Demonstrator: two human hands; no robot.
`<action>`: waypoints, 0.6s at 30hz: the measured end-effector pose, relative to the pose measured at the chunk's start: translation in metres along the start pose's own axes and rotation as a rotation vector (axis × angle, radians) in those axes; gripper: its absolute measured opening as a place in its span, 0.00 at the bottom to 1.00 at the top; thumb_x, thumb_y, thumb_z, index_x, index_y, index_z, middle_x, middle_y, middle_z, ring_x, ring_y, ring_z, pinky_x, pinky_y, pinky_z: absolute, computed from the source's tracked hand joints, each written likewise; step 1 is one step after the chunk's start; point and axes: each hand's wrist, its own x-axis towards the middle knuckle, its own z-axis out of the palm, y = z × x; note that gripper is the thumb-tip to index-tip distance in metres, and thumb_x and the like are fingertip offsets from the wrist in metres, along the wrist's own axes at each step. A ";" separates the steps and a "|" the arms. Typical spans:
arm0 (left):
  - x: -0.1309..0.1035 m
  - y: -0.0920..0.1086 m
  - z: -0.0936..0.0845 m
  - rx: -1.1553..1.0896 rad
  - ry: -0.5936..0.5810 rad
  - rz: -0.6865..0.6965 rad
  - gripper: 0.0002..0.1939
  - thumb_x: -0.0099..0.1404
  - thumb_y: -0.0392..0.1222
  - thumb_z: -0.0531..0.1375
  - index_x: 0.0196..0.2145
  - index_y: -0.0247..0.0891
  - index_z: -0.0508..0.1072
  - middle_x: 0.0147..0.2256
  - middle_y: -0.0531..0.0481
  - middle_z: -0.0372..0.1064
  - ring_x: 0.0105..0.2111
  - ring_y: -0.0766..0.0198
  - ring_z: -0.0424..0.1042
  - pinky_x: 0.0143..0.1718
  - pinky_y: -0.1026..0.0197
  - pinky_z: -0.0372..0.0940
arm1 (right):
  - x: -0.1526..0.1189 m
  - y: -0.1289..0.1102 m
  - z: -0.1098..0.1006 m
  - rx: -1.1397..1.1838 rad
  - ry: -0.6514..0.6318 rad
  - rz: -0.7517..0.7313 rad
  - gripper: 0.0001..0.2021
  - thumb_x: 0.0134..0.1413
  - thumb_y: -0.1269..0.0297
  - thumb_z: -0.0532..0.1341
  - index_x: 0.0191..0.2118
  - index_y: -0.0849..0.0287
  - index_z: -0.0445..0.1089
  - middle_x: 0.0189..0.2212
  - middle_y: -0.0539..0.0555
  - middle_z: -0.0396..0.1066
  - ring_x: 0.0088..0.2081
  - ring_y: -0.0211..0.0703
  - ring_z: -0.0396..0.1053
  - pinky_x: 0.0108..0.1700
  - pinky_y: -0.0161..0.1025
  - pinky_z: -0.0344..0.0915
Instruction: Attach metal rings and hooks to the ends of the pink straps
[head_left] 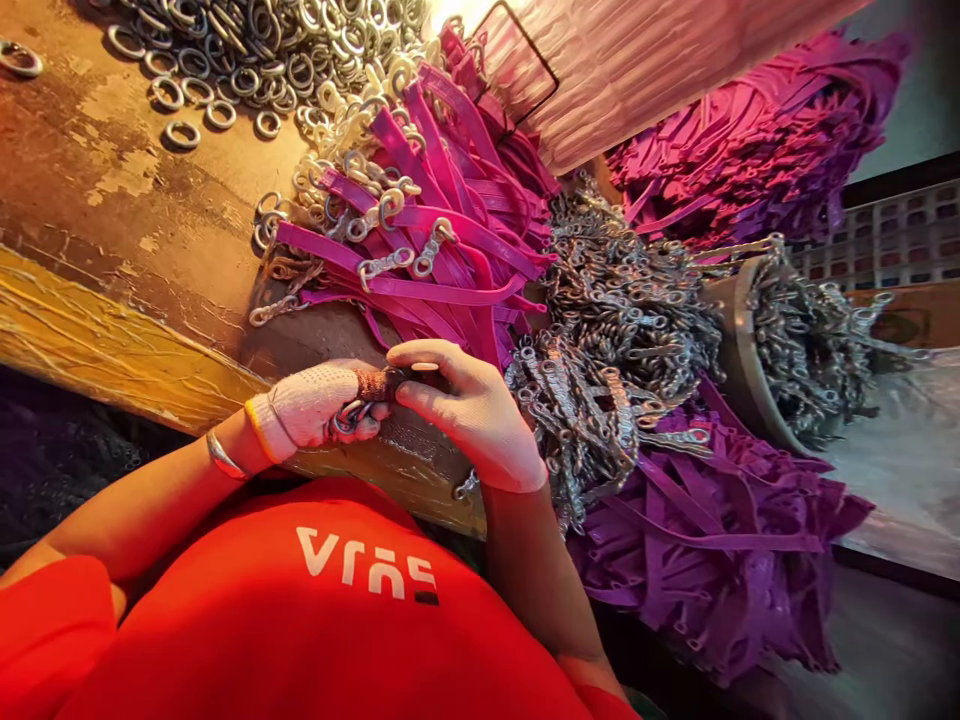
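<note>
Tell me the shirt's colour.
The shirt is red, seen best in the head view.

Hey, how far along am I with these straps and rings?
Partway, it seems. Looks done: pink straps with linked rings at their ends. In hand: metal rings in your left hand, your right hand pinching a small dark piece. Probably left: the heap of loose rings. I can't tell whether the purple straps are finished.

One head-worn view looks forward and steeply down, close over the red shirt and both gloved hands (386, 405).
</note>
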 end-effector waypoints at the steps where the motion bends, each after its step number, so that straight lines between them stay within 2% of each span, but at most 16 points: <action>1: 0.001 -0.002 0.001 -0.035 -0.006 -0.002 0.14 0.55 0.48 0.68 0.26 0.35 0.72 0.19 0.52 0.64 0.14 0.72 0.60 0.11 0.71 0.50 | -0.001 0.002 0.000 0.012 0.016 0.009 0.11 0.53 0.68 0.66 0.44 0.54 0.75 0.45 0.51 0.77 0.46 0.43 0.74 0.49 0.40 0.72; 4: 0.002 -0.003 0.003 -0.131 -0.004 -0.022 0.12 0.56 0.47 0.68 0.33 0.35 0.75 0.24 0.51 0.68 0.18 0.69 0.67 0.13 0.71 0.55 | -0.004 0.009 0.001 0.042 0.100 0.040 0.10 0.53 0.67 0.65 0.43 0.54 0.76 0.43 0.51 0.77 0.44 0.42 0.74 0.46 0.39 0.72; 6: 0.001 0.000 0.004 -0.187 0.008 -0.063 0.13 0.60 0.48 0.65 0.36 0.34 0.76 0.28 0.48 0.71 0.20 0.68 0.69 0.13 0.71 0.56 | -0.007 0.014 0.002 0.073 0.198 0.071 0.10 0.54 0.65 0.66 0.44 0.54 0.75 0.41 0.51 0.77 0.42 0.41 0.73 0.44 0.38 0.71; 10: -0.001 0.009 0.008 -0.245 0.147 -0.032 0.18 0.66 0.52 0.60 0.40 0.32 0.77 0.33 0.42 0.74 0.21 0.66 0.72 0.11 0.71 0.55 | -0.014 0.021 0.002 0.163 0.374 0.132 0.12 0.53 0.62 0.68 0.44 0.55 0.74 0.37 0.50 0.75 0.32 0.36 0.70 0.34 0.35 0.68; 13: 0.002 0.008 0.010 -0.183 0.241 0.014 0.13 0.64 0.47 0.63 0.38 0.33 0.77 0.28 0.48 0.70 0.18 0.71 0.67 0.11 0.73 0.53 | -0.019 0.025 0.002 0.239 0.413 0.179 0.14 0.52 0.61 0.69 0.44 0.56 0.73 0.32 0.47 0.74 0.27 0.33 0.65 0.28 0.33 0.63; 15: 0.005 0.005 0.011 -0.135 0.221 0.009 0.11 0.62 0.45 0.65 0.35 0.33 0.76 0.25 0.52 0.65 0.16 0.74 0.62 0.11 0.73 0.51 | -0.022 0.028 0.003 0.297 0.418 0.179 0.13 0.52 0.61 0.68 0.44 0.56 0.73 0.30 0.46 0.73 0.26 0.33 0.64 0.28 0.33 0.62; 18: 0.007 0.001 0.015 -0.030 0.182 0.012 0.12 0.61 0.47 0.65 0.35 0.34 0.76 0.23 0.54 0.63 0.15 0.74 0.59 0.11 0.72 0.49 | -0.027 0.032 0.002 0.284 0.415 0.183 0.13 0.53 0.62 0.68 0.45 0.56 0.73 0.31 0.47 0.74 0.28 0.34 0.66 0.32 0.34 0.65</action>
